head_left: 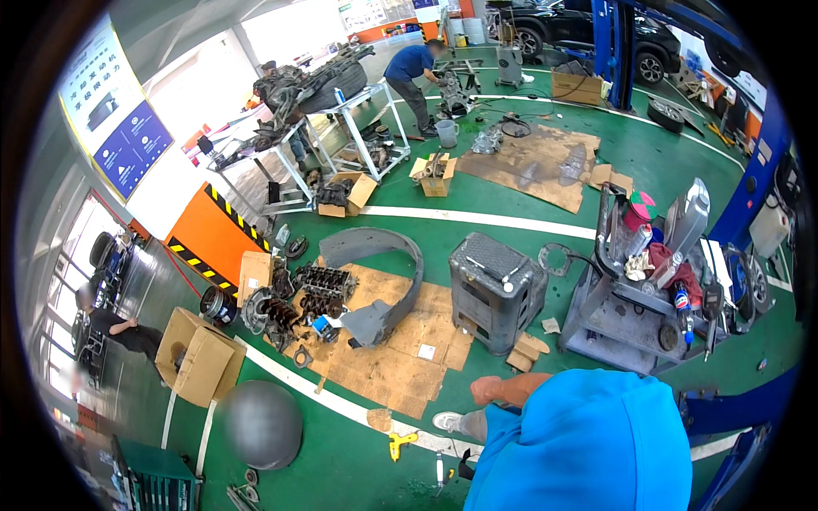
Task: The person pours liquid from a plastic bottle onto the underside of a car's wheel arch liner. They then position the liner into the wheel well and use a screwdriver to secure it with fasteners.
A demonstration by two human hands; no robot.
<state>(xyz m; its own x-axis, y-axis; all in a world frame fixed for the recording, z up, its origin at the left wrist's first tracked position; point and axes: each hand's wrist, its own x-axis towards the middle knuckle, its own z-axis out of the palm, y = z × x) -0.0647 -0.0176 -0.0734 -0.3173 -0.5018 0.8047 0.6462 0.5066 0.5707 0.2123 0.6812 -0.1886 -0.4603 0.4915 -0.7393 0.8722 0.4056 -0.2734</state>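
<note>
In the head view, a large blue-shirted shoulder [588,443] fills the bottom, and my right hand [487,389] reaches out from it to the left. Its fingers look curled; I cannot see whether anything is inside them. Below the hand is a light shoe [448,422] on the white floor line. The hand is nearest to a flat cardboard sheet [400,375] and some folded cardboard pieces [527,351]. A dark grey moulded plastic case [497,294] stands just beyond, with a wrench on top. My left hand does not show.
Engine parts [322,285] and a curved grey plastic liner [400,311] lie on the cardboard. A loaded tool cart [609,319] stands to the right. A yellow hand tool [401,444] and a dark grey sphere [260,426] are lower left. A person [414,68] bends over parts behind.
</note>
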